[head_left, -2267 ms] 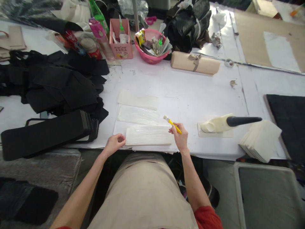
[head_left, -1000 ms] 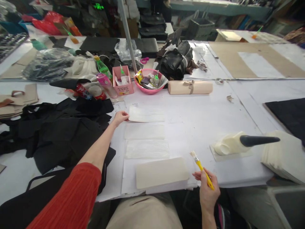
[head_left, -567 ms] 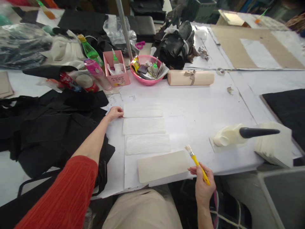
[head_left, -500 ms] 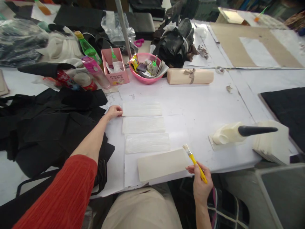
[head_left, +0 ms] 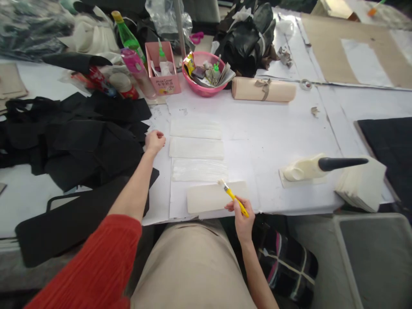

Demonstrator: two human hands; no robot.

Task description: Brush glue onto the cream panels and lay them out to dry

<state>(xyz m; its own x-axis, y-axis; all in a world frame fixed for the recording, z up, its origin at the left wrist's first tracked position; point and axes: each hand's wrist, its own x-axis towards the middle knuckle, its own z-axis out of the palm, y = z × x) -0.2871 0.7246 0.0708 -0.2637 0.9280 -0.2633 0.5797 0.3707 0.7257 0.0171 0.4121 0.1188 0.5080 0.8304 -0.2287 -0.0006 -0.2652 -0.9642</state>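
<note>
At the lower centre of the frame, my right hand (head_left: pixel 243 221) has its grip clamped on the yellow brush (head_left: pixel 233 197), bristles over the nearest white panel (head_left: pixel 212 198). My left hand (head_left: pixel 155 141), curled closed and holding nothing, rests on the worktop (head_left: pixel 273 128) just beside the upper panels (head_left: pixel 195 148).

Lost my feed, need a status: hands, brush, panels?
Right hand shut on yellow brush, bristles over nearest pale panel. Left hand closed, empty, beside farther panels. Nothing between.
</note>
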